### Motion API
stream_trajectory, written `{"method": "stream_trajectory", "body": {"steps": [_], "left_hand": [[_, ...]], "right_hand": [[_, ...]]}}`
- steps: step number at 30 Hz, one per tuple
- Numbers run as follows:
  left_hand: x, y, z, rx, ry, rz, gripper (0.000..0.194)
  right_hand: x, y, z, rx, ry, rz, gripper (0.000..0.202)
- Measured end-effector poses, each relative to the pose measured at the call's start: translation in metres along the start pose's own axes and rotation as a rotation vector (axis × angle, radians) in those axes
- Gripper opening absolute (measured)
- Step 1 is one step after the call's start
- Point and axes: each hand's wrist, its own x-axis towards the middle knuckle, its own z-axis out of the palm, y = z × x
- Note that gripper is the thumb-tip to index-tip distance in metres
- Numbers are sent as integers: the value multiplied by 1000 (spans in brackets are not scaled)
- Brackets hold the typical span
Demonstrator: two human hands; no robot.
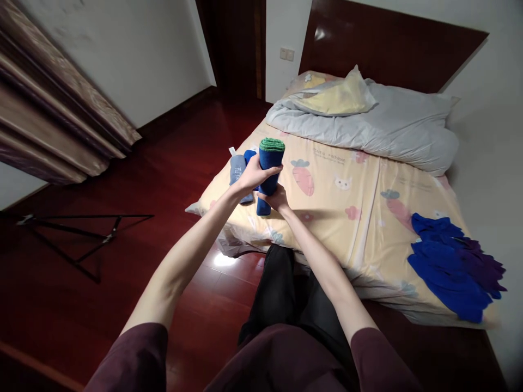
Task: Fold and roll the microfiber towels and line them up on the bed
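Both my hands hold a rolled blue towel with a green end facing up, upright above the near left part of the bed. My left hand wraps round its upper left side, with the thumb across the front. Lower down, my right hand grips the roll from the right. Beside and behind it on the bed lie a grey-blue roll with pale lettering and a white tag, and a bright blue roll, partly hidden by my left hand.
The bed has a carrot-print sheet. A grey quilt and a yellow pillow lie towards the headboard. Blue and purple cloths are heaped at the right corner. Black tripod legs stand on the floor at left.
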Motion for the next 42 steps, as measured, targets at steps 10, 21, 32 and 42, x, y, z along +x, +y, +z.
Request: {"method": "stream_trajectory", "body": {"steps": [10,21,32,42], "left_hand": [[14,-25,-21,-103,11,-85,39],[23,-42,-21,-118,25,-87,48],[20,-66,-29,-68,65,-66,63],[19,-70,-33,-49,76,-65,65]], "right_hand": [[26,17,26,6,-14,14,37],[34,25,34,19,-17,28,53],[36,28,35,38,-51,-3,62],[41,44,40,48,-55,-15,59]]}}
